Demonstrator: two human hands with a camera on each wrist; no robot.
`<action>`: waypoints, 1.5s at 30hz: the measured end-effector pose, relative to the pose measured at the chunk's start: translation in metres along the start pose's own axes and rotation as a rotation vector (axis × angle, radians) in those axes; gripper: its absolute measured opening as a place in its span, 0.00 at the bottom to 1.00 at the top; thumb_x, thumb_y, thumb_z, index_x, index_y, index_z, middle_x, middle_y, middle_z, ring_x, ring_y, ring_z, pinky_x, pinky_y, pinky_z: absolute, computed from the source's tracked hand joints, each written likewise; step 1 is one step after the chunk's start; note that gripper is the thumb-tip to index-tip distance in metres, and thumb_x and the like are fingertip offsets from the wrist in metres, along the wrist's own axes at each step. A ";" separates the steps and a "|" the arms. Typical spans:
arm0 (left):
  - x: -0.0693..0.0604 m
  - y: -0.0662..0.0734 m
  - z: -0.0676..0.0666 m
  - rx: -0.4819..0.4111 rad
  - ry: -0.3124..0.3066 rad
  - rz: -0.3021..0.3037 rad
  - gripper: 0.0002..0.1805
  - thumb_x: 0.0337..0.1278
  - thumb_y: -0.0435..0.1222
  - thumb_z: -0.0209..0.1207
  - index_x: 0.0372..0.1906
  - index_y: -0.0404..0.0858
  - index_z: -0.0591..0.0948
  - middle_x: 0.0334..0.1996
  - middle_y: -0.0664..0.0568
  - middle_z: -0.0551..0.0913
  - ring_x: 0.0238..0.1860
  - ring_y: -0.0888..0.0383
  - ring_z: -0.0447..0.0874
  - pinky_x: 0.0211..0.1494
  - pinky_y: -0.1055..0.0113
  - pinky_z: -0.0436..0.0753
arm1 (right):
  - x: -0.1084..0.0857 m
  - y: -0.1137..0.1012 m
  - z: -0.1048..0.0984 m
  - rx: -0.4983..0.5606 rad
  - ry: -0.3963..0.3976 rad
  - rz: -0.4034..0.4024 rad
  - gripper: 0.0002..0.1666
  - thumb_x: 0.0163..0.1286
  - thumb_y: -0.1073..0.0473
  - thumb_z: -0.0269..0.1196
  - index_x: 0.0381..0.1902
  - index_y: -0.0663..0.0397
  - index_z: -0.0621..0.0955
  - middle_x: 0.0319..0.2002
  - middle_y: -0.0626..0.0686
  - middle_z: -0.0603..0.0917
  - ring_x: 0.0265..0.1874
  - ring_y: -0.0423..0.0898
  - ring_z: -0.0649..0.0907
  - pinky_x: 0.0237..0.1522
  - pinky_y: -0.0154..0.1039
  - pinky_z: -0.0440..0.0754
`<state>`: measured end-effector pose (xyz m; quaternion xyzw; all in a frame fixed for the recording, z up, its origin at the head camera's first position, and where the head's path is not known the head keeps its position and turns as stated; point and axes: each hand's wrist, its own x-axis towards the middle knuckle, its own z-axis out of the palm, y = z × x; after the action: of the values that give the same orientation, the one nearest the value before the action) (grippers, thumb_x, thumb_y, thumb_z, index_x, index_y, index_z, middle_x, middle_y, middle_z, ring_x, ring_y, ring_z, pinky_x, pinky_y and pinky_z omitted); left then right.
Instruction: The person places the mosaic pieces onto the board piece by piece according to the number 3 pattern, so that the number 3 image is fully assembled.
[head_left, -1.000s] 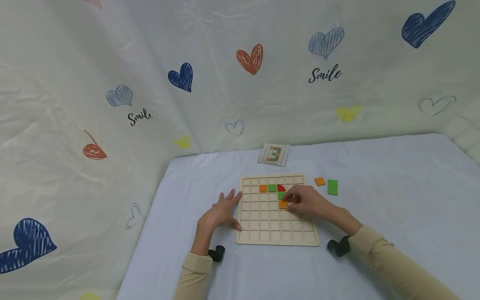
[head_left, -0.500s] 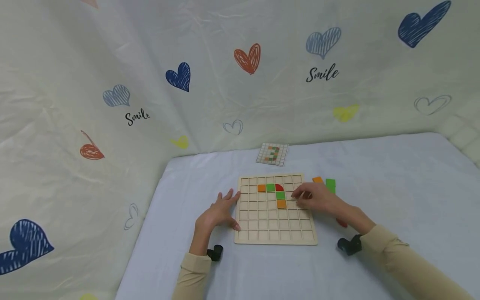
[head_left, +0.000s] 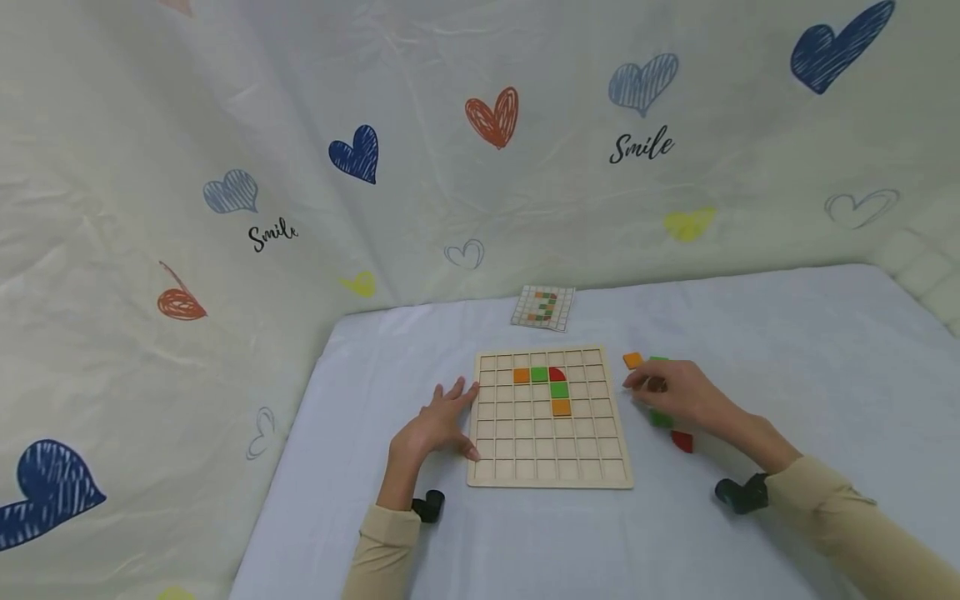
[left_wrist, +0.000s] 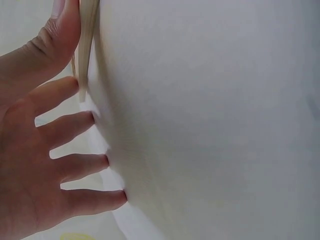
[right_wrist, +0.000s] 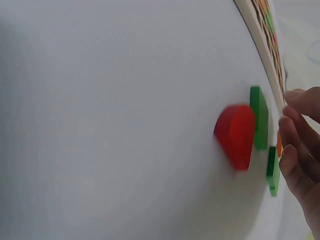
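Observation:
A wooden grid board (head_left: 517, 450) lies on the white cloth. Set in its cells are an orange tile (head_left: 521, 376), a green tile (head_left: 539, 375) and a red quarter-round tile (head_left: 557, 374) in a row, with another green and another orange below. My left hand (head_left: 433, 425) is spread, thumb and index finger touching the board's left edge. To the board's right, my right hand (head_left: 678, 392) hovers over loose tiles, fingers loosely bent with nothing seen between them. Around it lie an orange tile (head_left: 633, 361), a green tile (head_left: 660, 418) and a red quarter-round (right_wrist: 237, 135); the hand hides part of the group.
Behind the board lies a paper card (head_left: 543, 308) printed with a grid and coloured squares. The table cloth (head_left: 540, 550) runs back to a hanging sheet (head_left: 420, 67) with hearts and "Smile" on it. Dark cameras (head_left: 742, 493) sit at both wrists.
My right hand has left the lower orange tile on the board and moved right, over the loose tiles. The red quarter-round beside the board has come into view. My left hand stays put.

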<state>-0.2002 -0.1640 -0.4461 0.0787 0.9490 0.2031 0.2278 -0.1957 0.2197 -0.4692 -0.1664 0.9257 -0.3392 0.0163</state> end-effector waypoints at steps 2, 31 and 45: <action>0.000 -0.001 0.000 -0.001 -0.001 0.001 0.63 0.36 0.37 0.82 0.82 0.47 0.59 0.84 0.47 0.49 0.83 0.35 0.38 0.78 0.30 0.53 | -0.002 0.005 -0.002 -0.012 0.024 0.012 0.10 0.64 0.68 0.70 0.43 0.59 0.88 0.39 0.52 0.89 0.33 0.44 0.83 0.34 0.34 0.81; -0.002 0.003 -0.001 -0.012 0.009 0.012 0.63 0.35 0.36 0.83 0.82 0.45 0.60 0.84 0.45 0.50 0.83 0.34 0.39 0.77 0.29 0.52 | 0.002 0.017 -0.006 -0.113 0.117 0.148 0.12 0.62 0.68 0.72 0.41 0.69 0.85 0.41 0.66 0.82 0.34 0.54 0.80 0.36 0.44 0.82; -0.002 0.002 -0.001 -0.012 0.004 0.008 0.63 0.35 0.36 0.83 0.82 0.45 0.60 0.84 0.45 0.50 0.83 0.35 0.38 0.77 0.29 0.52 | 0.004 0.017 -0.005 -0.105 0.046 0.161 0.13 0.61 0.67 0.73 0.41 0.71 0.85 0.38 0.64 0.82 0.34 0.54 0.80 0.37 0.46 0.84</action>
<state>-0.1986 -0.1629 -0.4437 0.0806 0.9480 0.2095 0.2256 -0.2051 0.2337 -0.4755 -0.0843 0.9527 -0.2917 0.0133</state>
